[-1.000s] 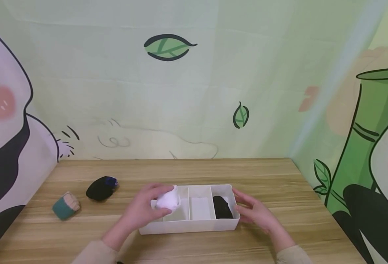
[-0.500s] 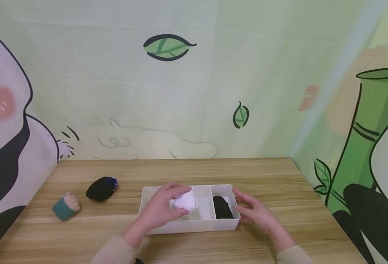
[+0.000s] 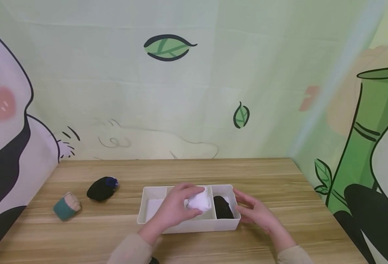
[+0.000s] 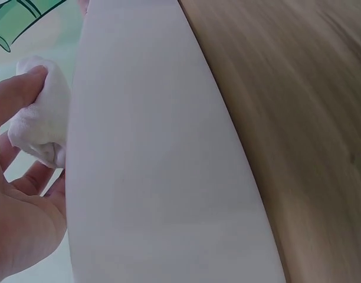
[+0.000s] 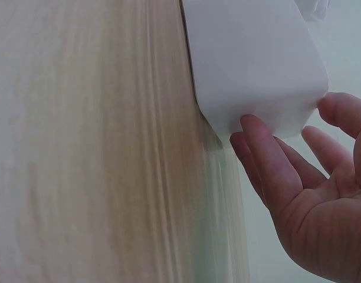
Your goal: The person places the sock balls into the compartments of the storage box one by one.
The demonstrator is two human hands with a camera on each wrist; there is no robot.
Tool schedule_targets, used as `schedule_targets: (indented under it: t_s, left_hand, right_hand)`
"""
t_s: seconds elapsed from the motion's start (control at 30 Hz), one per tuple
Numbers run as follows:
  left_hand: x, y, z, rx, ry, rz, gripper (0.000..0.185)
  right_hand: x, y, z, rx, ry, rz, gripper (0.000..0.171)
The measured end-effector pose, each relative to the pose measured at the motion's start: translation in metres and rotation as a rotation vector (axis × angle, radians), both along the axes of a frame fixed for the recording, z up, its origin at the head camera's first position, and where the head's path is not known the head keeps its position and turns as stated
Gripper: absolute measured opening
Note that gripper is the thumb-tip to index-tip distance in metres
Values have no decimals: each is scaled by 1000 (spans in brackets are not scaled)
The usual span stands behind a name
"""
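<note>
1. Evidently, from the head view, the left hand (image 3: 174, 207) is partly closed, pinching a white cloth bundle (image 3: 199, 200) between thumb and fingers, over the white box (image 3: 207, 226) in front of the right hand (image 3: 258, 214). Between the hands, nearer the right one, a black bundle (image 3: 222, 208) lies in the box's end compartment. On the bench (image 3: 81, 238), well left of the left hand, lie a dark bundle with a blue patch (image 3: 102, 189) and a teal-and-beige bundle (image 3: 66, 206).
2. From the left wrist, the left hand's thumb presses one side of the white cloth bundle, beside the box's rim; some fingertips are hidden behind the wall.
3. From the right wrist, the right hand's fingers are loosely extended and spread, tips touching the box's rounded end without wrapping round it.
</note>
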State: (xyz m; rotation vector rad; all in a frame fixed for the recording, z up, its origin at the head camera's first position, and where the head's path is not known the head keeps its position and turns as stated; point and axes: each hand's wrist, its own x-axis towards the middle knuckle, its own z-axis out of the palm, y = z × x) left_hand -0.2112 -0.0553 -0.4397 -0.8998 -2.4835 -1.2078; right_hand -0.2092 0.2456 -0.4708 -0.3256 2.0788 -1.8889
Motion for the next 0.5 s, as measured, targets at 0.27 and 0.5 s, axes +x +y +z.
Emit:
schedule_targets:
  t_s: [0.27, 0.5]
  left_hand:
    - [-4, 9, -5, -2, 26, -7, 56]
    - [-5, 14, -6, -34, 28, 17, 56]
  right_hand:
    - [0, 0, 1, -5, 2, 3, 65]
    - [0, 0, 0, 0, 5, -1, 65]
